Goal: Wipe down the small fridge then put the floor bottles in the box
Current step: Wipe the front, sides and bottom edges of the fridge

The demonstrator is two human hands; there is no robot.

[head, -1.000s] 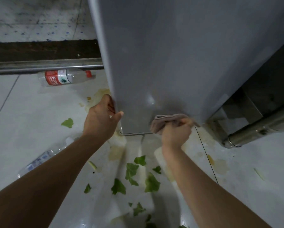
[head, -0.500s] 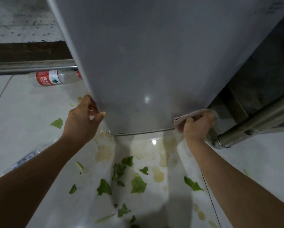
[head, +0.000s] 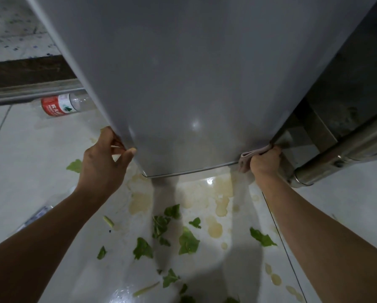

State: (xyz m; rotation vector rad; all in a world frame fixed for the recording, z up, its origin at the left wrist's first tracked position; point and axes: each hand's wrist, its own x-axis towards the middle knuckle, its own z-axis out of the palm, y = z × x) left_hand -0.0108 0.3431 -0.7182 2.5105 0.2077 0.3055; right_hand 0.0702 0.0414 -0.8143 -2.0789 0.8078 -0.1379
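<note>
A pale tiled floor (head: 25,162) fills the near view, blotched with yellowish spill stains (head: 213,193) and strewn with torn green leaves (head: 188,242). Along the far left runs a dark threshold with a metal rail (head: 30,92). On the right stands a steel frame with a thick round tube (head: 345,158).

The small fridge (head: 194,73), grey and glossy, rises from the middle of the floor and takes up most of the upper view. The wiping is under way at its lowest part, by my reading. How much of the sides or top is already clean cannot be told from here.

Two bottles lie on the floor, so the second half of the job looks untouched. A clear bottle with a red label (head: 62,104) lies on its side at far left, just beside the rail and partly behind the fridge. A second clear bottle (head: 35,217) lies at near left, half hidden by the left forearm. No box is in view.

The left hand (head: 103,160) grips the fridge's lower left edge, fingers curled round it, thumb on the front face. The right hand (head: 264,162) is closed round a pinkish cloth (head: 245,159), pressing it to the lower right corner.
</note>
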